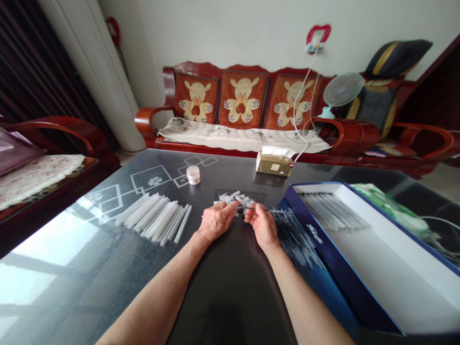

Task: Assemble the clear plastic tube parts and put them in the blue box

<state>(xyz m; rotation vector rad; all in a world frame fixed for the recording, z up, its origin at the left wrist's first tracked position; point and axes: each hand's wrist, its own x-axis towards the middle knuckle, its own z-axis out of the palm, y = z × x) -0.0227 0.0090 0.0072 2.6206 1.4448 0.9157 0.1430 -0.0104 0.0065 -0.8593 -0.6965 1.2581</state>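
My right hand [264, 226] is closed, thumb and fingers pinching a thin dark rod [253, 208] like a pen refill, which lies level and points left. My left hand [216, 221] is at the rod's left end, fingers bent together beside a heap of short white pieces [234, 195]; what they grip is too small to make out. To the right of my right hand lies a pile of thin dark rods [300, 244]. Left of my left hand, whitish tubes [158, 218] like pen barrels lie side by side in a row.
On the dark glossy table [230, 297], a blue box with a white inside [391, 268] stands at the right, holding a row of finished-looking slim sticks [332, 211]. A small white jar [193, 175] and a tissue box [275, 163] stand farther back. Green plastic packaging [391, 206] lies beyond the box.
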